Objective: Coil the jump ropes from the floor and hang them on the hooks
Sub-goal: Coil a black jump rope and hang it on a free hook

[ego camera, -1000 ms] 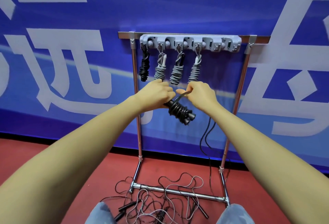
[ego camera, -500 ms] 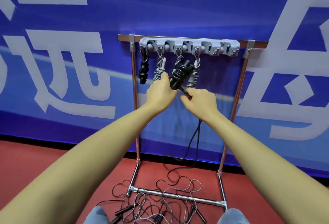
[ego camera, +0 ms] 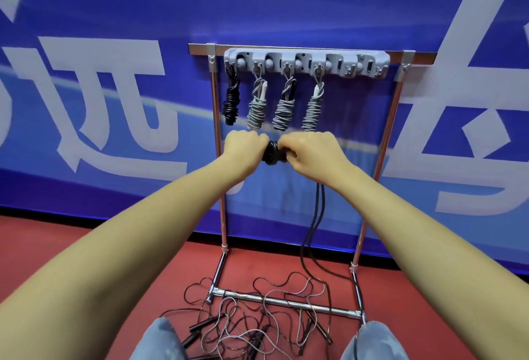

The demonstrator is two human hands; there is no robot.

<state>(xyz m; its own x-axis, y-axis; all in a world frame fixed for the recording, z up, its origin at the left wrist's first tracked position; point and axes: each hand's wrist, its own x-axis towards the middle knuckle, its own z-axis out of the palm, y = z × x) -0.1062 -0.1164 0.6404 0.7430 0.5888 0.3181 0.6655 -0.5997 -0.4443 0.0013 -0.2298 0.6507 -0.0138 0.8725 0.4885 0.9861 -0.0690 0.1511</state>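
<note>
A black jump rope bundle (ego camera: 273, 153) lies level between my two hands, just below the hanging coils. My left hand (ego camera: 243, 149) grips its left end and my right hand (ego camera: 310, 152) grips its right end. Two loose black strands (ego camera: 317, 216) drop from under my right hand to the floor. On the grey hook rail (ego camera: 306, 62) hang one black coil (ego camera: 231, 99) and three grey coils (ego camera: 283, 106). The rail's right-hand hooks (ego camera: 372, 66) are bare.
The hook rail sits on a chrome rack (ego camera: 383, 142) in front of a blue banner wall. Tangled black and grey ropes (ego camera: 257, 322) with handles lie on the red floor around the rack's base bar (ego camera: 286, 301). My knees (ego camera: 160, 342) show at the bottom.
The black bundle has swung down from upright in front of the coils to lying level between my hands. Both hands sit lower and closed on its ends.
</note>
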